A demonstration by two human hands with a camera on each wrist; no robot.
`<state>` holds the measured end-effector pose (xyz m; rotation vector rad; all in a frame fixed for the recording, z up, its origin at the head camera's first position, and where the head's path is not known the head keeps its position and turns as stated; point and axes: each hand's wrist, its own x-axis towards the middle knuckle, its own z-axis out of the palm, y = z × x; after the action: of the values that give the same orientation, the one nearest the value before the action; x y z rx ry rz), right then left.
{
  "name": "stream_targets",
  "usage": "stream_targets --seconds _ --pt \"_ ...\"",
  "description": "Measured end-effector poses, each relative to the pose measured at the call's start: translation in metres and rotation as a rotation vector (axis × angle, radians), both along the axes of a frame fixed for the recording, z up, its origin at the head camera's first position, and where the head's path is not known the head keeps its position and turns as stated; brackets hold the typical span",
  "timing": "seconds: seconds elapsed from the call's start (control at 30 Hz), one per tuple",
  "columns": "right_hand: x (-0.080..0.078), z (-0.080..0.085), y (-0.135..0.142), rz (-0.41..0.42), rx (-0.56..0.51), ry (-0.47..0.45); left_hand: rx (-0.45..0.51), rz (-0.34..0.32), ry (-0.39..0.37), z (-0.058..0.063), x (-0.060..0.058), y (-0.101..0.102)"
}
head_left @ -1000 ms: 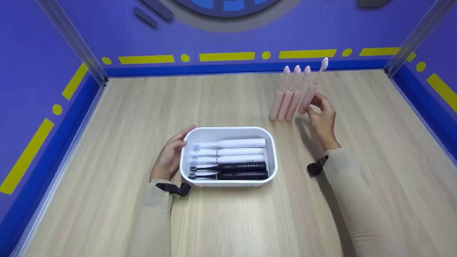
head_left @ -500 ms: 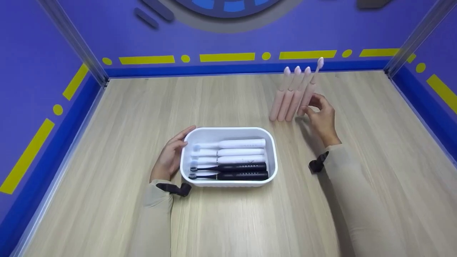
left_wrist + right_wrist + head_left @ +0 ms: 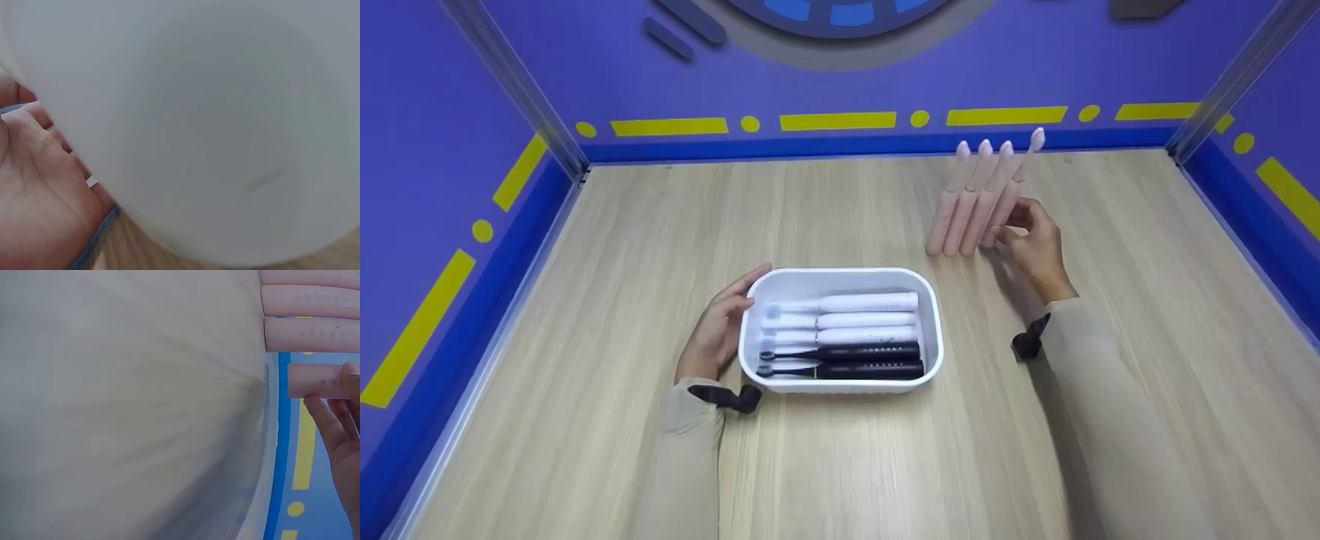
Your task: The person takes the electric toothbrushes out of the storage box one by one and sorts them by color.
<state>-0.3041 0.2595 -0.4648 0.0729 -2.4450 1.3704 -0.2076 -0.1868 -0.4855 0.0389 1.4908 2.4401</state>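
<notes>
My right hand [image 3: 1039, 247] pinches a pink electric toothbrush [image 3: 1006, 202] by the lower part of its handle, brush head up and leaning right. Just left of it, several pink electric toothbrushes [image 3: 960, 217] stand upright in a row. In the right wrist view, a gap shows between the held toothbrush [image 3: 315, 381] and the nearest standing one [image 3: 309, 334]. My left hand [image 3: 712, 334] holds the left end of a white plastic bin [image 3: 934, 322], its fingers partly hidden behind the wall. Inside lie white electric toothbrushes [image 3: 866, 319] and black ones [image 3: 870, 370].
The bin stands on a wood-grain table [image 3: 825, 465], with the pink row behind it to the right. Blue panels [image 3: 840, 90] with yellow markings close off the back and both sides of the table. A small black camera [image 3: 1026, 345] sits on the right wrist.
My right hand has brought the held pink toothbrush left and slightly down, closer to the standing row. The left hand and the bin have stayed in place.
</notes>
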Motion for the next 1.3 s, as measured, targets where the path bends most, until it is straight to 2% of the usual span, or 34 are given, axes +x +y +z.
stream_targets --seconds 0.53,0.77,1.3 --pt "-0.0034 -0.0008 0.0017 0.062 0.021 -0.059 0.0 0.002 -0.003 -0.0011 -0.0006 -0.0002" --pt "-0.0024 -0.0013 0.0006 0.096 0.032 -0.02 -0.001 -0.01 -0.01 0.0006 0.0006 -0.0011" --pt "-0.0024 -0.002 0.0005 0.09 0.031 -0.077 -0.008 -0.002 0.003 0.0009 0.0005 -0.0002"
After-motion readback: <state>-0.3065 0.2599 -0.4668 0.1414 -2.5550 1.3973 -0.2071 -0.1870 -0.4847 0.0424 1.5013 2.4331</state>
